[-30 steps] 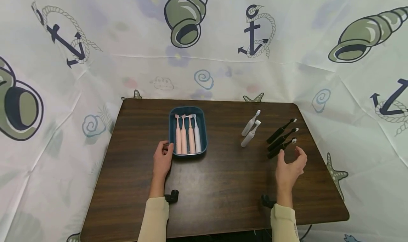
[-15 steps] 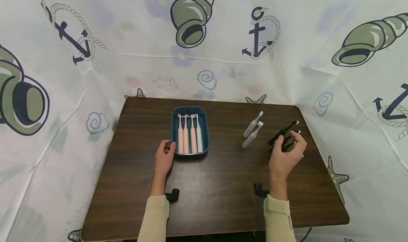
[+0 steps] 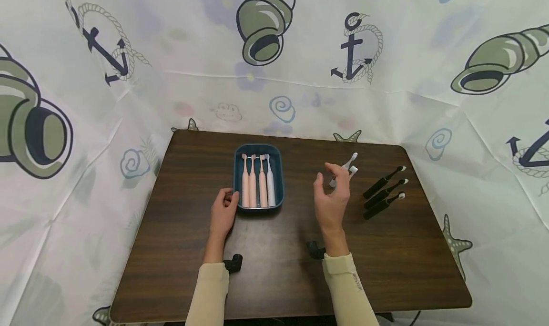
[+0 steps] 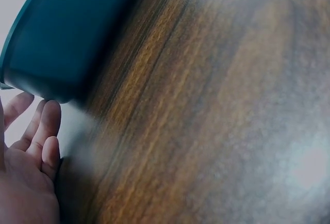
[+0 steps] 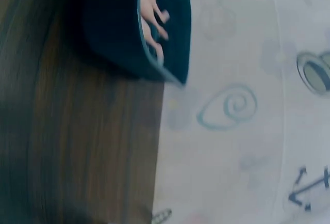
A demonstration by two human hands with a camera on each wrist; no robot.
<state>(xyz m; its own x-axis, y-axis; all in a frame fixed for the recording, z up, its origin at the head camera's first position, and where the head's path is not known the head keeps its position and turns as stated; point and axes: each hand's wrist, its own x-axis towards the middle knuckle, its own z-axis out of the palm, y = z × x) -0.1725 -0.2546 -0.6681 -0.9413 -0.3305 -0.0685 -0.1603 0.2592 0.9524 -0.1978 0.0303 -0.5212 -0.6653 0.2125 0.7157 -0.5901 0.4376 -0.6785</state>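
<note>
The dark wood bench (image 3: 279,249) fills the middle of the head view, ringed by a white curtain (image 3: 128,102) printed with shells and anchors, which walls the work area on three sides. On the bench the teal tray (image 3: 238,173) sits left of centre, its long axis running away from the person, so the four electric toothbrushes in it (image 3: 257,182) lie side by side, heads at the far end: three pink, one white at the right. The left hand (image 3: 222,215) rests at the tray's near-left corner, fingers relaxed and touching the wall; judging by that, it is bracing the tray rather than lifting it, and the left wrist view shows the fingertips (image 4: 49,126) just under the tray's rounded corner. The right hand (image 3: 331,198) hovers above the bench between the tray and the loose brushes, its grip open, thumb and fingers spread, nothing in it. Its fingertips hang right in front of the two white toothbrushes (image 3: 352,160), which lie angled together and partly hidden behind the fingers. Further right, well apart from the hand, three black toothbrushes (image 3: 383,192) lie parallel, white heads pointing up-right, sorted by colour, it seems.
</note>
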